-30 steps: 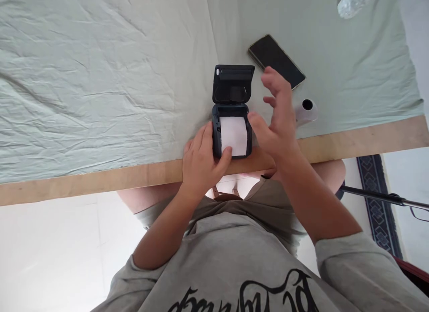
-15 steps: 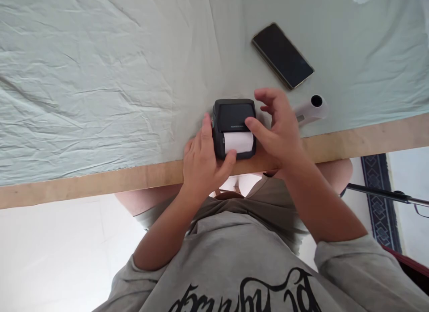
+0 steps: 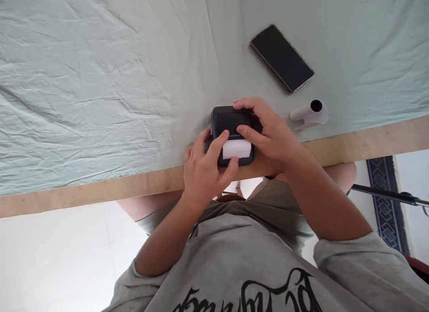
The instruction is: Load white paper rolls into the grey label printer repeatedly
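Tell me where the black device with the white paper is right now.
In the head view, the black device sits just right of centre at the table's wooden edge, between the left hand and right hand.

The portable printer (image 3: 222,120) sits at the near edge of the bench (image 3: 144,183), between the left hand (image 3: 203,169) and the right hand (image 3: 276,135), with paper (image 3: 236,148) in its near half. Right of it lies a handheld device (image 3: 301,113); behind that, slightly left, a smartphone (image 3: 282,57).

Left hand (image 3: 202,171) near curved right hand (image 3: 274,135)
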Available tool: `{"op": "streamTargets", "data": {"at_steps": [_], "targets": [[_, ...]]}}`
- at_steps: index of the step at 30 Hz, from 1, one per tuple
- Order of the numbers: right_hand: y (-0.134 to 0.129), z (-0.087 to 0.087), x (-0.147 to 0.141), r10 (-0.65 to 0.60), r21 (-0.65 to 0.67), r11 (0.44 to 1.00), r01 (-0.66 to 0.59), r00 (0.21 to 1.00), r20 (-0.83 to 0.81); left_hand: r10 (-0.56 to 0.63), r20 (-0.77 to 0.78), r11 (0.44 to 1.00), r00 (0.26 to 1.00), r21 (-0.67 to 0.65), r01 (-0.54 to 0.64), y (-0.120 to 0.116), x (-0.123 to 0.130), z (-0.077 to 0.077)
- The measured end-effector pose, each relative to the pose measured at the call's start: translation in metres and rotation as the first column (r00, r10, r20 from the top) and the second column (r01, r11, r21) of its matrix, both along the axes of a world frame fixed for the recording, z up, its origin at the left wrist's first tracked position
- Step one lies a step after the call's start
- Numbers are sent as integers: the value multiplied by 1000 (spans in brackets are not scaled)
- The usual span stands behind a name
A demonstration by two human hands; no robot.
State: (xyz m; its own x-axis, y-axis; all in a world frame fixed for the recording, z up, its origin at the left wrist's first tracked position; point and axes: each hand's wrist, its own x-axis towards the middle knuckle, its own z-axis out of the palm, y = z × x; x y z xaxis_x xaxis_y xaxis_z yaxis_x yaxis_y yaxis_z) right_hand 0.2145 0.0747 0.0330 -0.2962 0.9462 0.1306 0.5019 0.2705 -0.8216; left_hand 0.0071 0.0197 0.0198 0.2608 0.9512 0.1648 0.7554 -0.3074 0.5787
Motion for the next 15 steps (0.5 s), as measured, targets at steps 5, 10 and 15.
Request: {"op": "streamTargets", "data": {"at_steps": [5, 10, 15], "targets": [[2, -16, 2, -20, 36, 999, 21, 999, -43, -35, -34, 999, 999, 23, 35, 0, -1, -3], [-3, -30, -3, -144, 100, 984, 146, 989, -26, -35, -56, 999, 998, -10, 34, -2, -2, -5], [-6, -36, -4, -174, 145, 972, 184, 981, -80, -100, -70, 994, 993, -40, 97, 2, -11, -3]]}}
